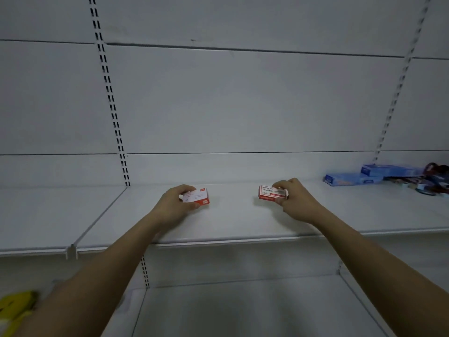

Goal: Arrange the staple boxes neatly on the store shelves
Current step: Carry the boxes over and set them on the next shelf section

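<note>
Both my arms reach over a white store shelf [230, 227]. My left hand [173, 203] grips a small red and white staple box [198, 197] with its fingers curled round the box's left end. Further right, my right hand [295, 199] pinches a second red and white staple box [271, 192] between thumb and fingers at its right end. Both boxes are low over the shelf surface near its middle, about a hand's width apart. I cannot tell whether they touch the shelf.
Blue flat boxes [364, 176] and a heap of dark mixed packets [435, 178] lie at the shelf's far right. Slotted uprights [114, 117] run up the white back panel. A lower shelf [243, 307] sits below. Something yellow [14, 310] shows at bottom left.
</note>
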`<action>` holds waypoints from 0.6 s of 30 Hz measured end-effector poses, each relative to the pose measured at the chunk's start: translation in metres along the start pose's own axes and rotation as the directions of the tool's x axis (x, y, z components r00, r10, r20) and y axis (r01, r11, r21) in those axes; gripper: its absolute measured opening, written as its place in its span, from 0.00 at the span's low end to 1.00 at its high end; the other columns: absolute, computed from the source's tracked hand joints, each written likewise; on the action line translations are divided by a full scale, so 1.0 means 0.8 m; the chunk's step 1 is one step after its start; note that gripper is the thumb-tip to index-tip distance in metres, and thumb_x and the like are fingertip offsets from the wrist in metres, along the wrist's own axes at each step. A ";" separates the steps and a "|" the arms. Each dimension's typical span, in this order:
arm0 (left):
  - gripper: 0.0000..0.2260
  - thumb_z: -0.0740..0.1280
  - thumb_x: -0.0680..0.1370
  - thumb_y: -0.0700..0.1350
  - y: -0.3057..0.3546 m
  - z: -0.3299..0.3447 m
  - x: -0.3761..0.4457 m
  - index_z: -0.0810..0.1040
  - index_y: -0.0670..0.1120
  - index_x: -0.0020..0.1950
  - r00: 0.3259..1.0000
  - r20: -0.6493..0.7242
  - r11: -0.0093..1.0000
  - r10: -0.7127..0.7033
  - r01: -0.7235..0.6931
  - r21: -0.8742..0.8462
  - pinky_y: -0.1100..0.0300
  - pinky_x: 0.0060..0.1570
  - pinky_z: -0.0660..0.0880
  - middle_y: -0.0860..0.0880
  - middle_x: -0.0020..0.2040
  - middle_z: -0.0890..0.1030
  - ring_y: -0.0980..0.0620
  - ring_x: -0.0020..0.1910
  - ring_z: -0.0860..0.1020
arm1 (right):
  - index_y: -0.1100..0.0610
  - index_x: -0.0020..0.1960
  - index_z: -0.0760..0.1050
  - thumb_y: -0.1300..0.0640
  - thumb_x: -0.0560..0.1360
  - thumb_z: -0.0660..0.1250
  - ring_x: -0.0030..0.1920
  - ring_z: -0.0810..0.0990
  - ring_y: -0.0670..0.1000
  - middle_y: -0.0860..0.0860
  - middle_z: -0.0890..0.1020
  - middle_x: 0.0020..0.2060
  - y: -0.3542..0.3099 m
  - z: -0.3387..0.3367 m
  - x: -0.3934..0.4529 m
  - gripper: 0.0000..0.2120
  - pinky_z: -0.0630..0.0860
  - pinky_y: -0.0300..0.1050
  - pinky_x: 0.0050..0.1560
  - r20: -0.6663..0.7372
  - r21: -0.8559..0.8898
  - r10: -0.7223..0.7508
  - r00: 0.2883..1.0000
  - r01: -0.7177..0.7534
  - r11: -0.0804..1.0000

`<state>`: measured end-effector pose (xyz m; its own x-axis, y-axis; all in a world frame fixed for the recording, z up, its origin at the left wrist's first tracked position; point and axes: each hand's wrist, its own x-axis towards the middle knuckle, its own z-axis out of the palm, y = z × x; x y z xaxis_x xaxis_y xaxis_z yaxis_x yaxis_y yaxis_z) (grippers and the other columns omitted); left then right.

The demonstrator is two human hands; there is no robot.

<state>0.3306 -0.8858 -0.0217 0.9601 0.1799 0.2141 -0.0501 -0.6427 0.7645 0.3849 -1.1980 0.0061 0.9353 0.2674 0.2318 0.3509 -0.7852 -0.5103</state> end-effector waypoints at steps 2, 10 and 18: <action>0.19 0.72 0.74 0.45 -0.003 0.012 0.008 0.75 0.51 0.63 0.999 -0.028 0.999 -0.028 0.028 0.023 0.65 0.46 0.68 0.49 0.61 0.73 0.52 0.53 0.74 | 0.56 0.68 0.69 0.60 0.78 0.64 0.53 0.73 0.52 0.56 0.68 0.63 0.013 0.004 0.021 0.19 0.72 0.44 0.56 0.039 0.015 -0.024 0.999 0.023 1.000; 0.24 0.74 0.73 0.46 -0.010 0.030 0.079 0.74 0.46 0.67 0.998 -0.036 0.961 -0.048 0.056 0.271 0.63 0.59 0.66 0.45 0.61 0.71 0.46 0.60 0.73 | 0.57 0.67 0.72 0.62 0.77 0.65 0.59 0.73 0.55 0.56 0.71 0.60 0.039 0.046 0.114 0.18 0.64 0.37 0.53 0.092 0.035 -0.102 0.991 0.099 0.994; 0.19 0.73 0.74 0.45 -0.042 0.014 0.124 0.76 0.46 0.64 0.995 -0.093 0.945 -0.035 0.063 0.320 0.64 0.55 0.66 0.45 0.61 0.75 0.48 0.57 0.74 | 0.56 0.63 0.74 0.63 0.76 0.66 0.55 0.75 0.53 0.56 0.74 0.56 0.035 0.080 0.185 0.16 0.64 0.36 0.52 0.111 0.066 -0.184 0.977 0.178 0.982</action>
<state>0.4307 -0.8547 -0.0332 0.9315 0.2709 0.2427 0.1016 -0.8346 0.5414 0.5357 -1.1444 -0.0271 0.8538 0.4680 0.2281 0.5138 -0.6866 -0.5144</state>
